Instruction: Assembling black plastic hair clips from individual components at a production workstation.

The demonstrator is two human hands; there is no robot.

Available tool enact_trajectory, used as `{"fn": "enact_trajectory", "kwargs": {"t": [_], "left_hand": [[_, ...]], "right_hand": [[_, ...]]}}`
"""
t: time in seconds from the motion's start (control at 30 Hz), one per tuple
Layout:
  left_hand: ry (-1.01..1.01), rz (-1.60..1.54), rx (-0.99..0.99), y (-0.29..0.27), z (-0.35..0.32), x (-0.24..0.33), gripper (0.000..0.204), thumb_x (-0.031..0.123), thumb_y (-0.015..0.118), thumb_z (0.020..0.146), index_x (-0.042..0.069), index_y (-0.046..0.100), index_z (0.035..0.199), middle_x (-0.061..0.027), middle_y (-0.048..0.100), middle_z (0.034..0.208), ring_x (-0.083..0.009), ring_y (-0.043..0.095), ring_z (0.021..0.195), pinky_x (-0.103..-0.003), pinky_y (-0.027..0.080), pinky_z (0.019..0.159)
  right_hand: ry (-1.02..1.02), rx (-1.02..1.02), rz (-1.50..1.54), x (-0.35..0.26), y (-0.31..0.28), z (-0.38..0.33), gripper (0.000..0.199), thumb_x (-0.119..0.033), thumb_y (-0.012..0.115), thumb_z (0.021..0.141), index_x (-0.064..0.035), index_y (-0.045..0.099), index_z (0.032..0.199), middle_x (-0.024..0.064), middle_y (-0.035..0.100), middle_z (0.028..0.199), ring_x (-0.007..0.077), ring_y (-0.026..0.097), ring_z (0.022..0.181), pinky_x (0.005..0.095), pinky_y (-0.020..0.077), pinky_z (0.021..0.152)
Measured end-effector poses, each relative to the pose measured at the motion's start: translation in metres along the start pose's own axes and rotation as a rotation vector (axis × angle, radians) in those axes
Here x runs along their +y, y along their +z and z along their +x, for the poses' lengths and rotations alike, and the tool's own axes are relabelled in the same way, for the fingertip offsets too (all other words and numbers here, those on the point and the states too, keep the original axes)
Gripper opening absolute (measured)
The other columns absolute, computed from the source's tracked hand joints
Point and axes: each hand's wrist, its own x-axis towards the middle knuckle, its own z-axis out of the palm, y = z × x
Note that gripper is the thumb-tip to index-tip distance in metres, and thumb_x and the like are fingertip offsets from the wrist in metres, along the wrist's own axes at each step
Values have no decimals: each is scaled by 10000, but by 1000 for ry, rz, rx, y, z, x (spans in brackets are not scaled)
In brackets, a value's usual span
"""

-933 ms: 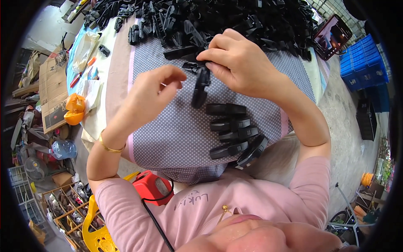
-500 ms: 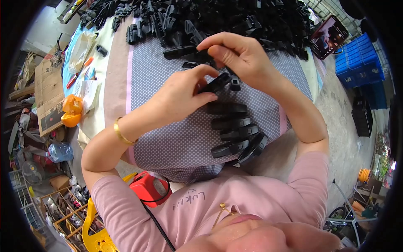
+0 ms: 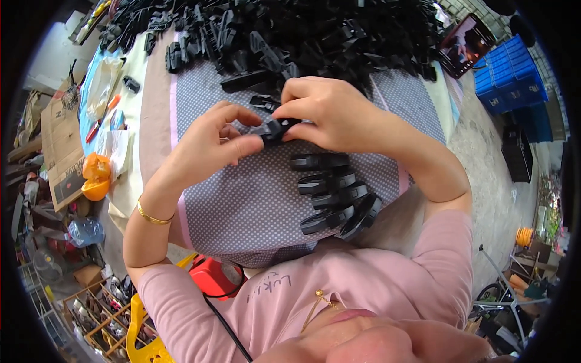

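In front of me, over the spotted grey cloth (image 3: 236, 209), a small black plastic part (image 3: 273, 130) is held between both hands. My left hand (image 3: 209, 145) has its thumb and fingers closed about the part's left end. My right hand (image 3: 333, 114) pinches the right end with curled fingers, which hide some of it. Just beyond them lie a small black piece (image 3: 264, 103) and a longer black piece (image 3: 247, 81). Nearer to me, several black plastic pieces (image 3: 321, 184) lie in a fanned row by the cloth's edge.
A large heap of black plastic parts (image 3: 339, 36) covers the table's far side. On the left lie orange peels (image 3: 95, 189), a red-handled tool (image 3: 92, 131) and clear bags (image 3: 104, 91). A phone (image 3: 466, 45) stands at the far right, near a blue crate (image 3: 508, 75).
My right hand has come down and toward the left hand, and now grips the black part as well. My left hand has shifted left. The view has moved slightly.
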Motion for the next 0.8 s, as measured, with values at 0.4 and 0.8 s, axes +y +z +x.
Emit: {"fn": "enact_trajectory", "kwargs": {"t": [0.4, 0.8], "left_hand": [[277, 465, 202, 14, -16, -3, 169, 62, 726, 751, -29, 666, 879, -67, 596, 789, -137, 579, 630, -241, 466, 576], [286, 420, 179, 12, -10, -4, 138, 51, 736, 728, -33, 678, 821, -105, 611, 767, -234, 627, 656, -312, 504, 596]], "right_hand": [[107, -86, -160, -10, -10, -5, 223, -60, 725, 699, -18, 701, 916, 83, 624, 827, 263, 617, 779, 346, 505, 687], [20, -66, -11, -6, -1, 2, 250, -77, 758, 669, -17, 700, 905, 85, 609, 778, 263, 601, 700, 348, 489, 610]]}}
